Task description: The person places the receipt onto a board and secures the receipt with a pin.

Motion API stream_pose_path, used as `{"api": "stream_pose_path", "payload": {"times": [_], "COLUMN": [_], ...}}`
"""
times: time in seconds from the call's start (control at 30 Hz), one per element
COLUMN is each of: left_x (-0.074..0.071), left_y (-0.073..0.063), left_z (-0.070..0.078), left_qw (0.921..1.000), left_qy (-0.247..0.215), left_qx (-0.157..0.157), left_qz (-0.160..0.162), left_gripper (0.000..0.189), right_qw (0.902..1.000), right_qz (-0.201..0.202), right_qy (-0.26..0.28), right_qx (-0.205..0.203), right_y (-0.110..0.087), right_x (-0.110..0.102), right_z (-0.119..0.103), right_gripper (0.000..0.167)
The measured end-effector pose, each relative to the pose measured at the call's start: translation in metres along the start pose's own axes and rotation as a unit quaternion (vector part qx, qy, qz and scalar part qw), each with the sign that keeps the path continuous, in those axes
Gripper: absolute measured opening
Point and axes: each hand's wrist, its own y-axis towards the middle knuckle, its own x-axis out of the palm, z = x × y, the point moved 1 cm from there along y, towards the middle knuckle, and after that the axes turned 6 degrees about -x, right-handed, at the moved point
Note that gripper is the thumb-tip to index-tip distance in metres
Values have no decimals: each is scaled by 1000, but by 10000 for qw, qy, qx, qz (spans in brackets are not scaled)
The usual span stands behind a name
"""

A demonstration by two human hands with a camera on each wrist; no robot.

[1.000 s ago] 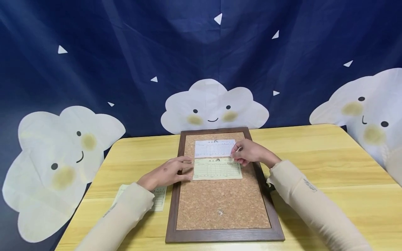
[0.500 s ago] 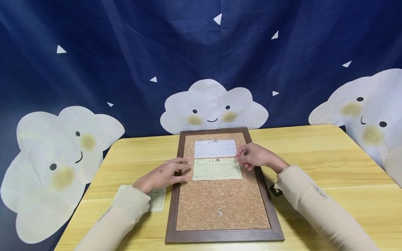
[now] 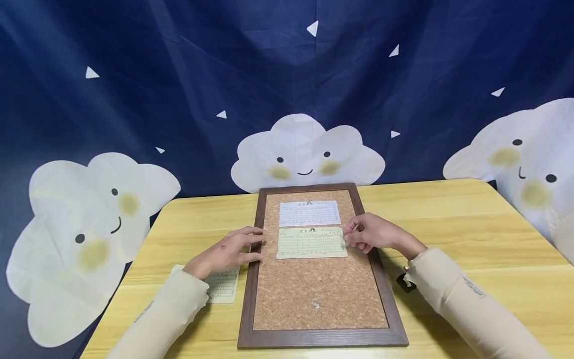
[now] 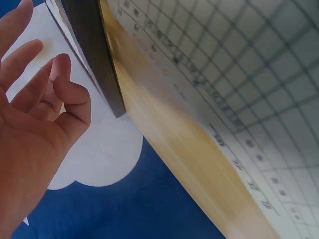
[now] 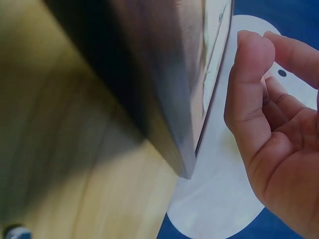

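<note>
A yellow printed form (image 3: 311, 244) lies on the cork board (image 3: 318, 289) just below a white printed form (image 3: 309, 214). Each form has a small fastener near its top edge. My right hand (image 3: 369, 232) is by the yellow form's right edge, thumb and forefinger close together. The right wrist view shows nothing between these fingertips (image 5: 254, 47); contact with the paper is unclear. My left hand (image 3: 224, 252) hovers at the board's left frame, fingers loosely bent and holding nothing. In the left wrist view, its thumb (image 4: 75, 107) shows in front of the backdrop.
Left of the board, another yellow form (image 3: 224, 286) lies on the wooden table (image 3: 206, 214), partly under my left forearm. A small dark object (image 3: 405, 283) sits by my right sleeve. A marked spot (image 3: 316, 304) shows low on the cork. Behind hangs a cloud-patterned curtain (image 3: 202, 75).
My right hand has moved right and toward me, from between the two forms to the yellow form's right edge. My left hand has drawn back leftward from the forms. Both mounted forms stay in place.
</note>
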Motion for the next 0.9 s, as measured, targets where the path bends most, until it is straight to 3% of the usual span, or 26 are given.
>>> {"api": "stream_pose_path", "payload": {"times": [0.43, 0.77, 0.9], "left_x": [1, -2, -3], "left_y": [-12, -22, -28], "left_z": [-14, -26, -29], "left_qw": [9995, 9973, 9963], "left_qy": [-170, -400, -532], "left_qx": [-236, -52, -61], "left_qz": [87, 616, 673], "left_gripper": [57, 52, 50], "right_qw": [9999, 9993, 9988], "right_qz": [55, 7, -73], "right_qy": [103, 358, 471], "right_qx": [27, -98, -148], "right_y": [-18, -34, -41], "right_x": [-3, -5, -6], "right_z": [11, 20, 23], "right_gripper": [13, 15, 14]}}
